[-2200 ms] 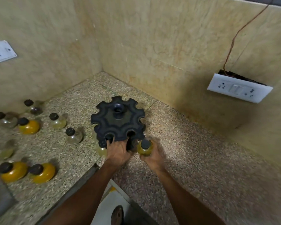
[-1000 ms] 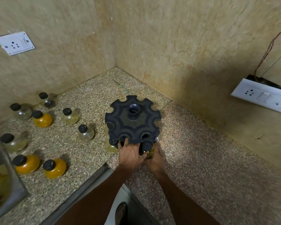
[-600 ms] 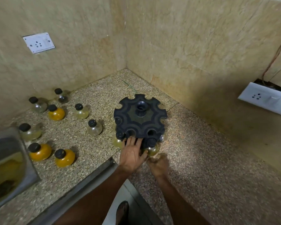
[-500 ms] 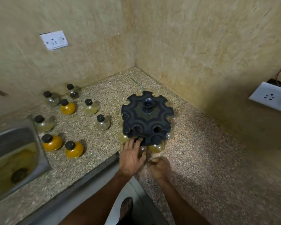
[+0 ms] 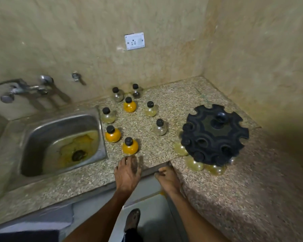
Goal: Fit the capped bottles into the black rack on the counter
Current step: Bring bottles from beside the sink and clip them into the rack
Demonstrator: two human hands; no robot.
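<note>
The round black rack [image 5: 214, 134] stands on the speckled counter [image 5: 164, 145] at the right, with several pale yellow bottles hanging in its near notches, one of them a pale yellow bottle [image 5: 194, 165] at its front. Several loose capped bottles stand left of it; the nearest is an orange bottle [image 5: 130, 146]. My left hand [image 5: 128, 172] hovers just in front of that orange bottle, fingers extended and blurred, holding nothing. My right hand [image 5: 168, 179] is at the counter's front edge, fingers loosely curled, empty, well short of the rack.
A steel sink [image 5: 59, 142] with yellow residue lies at the left, with taps [image 5: 24, 88] on the wall above it. A white socket [image 5: 134, 41] is on the back wall. Walls close the corner behind the rack. A foot [image 5: 132, 220] shows below.
Both hands have left the rack and drawn back to the counter's front. My left hand has moved left toward the loose bottles. The view has swung left, showing the sink.
</note>
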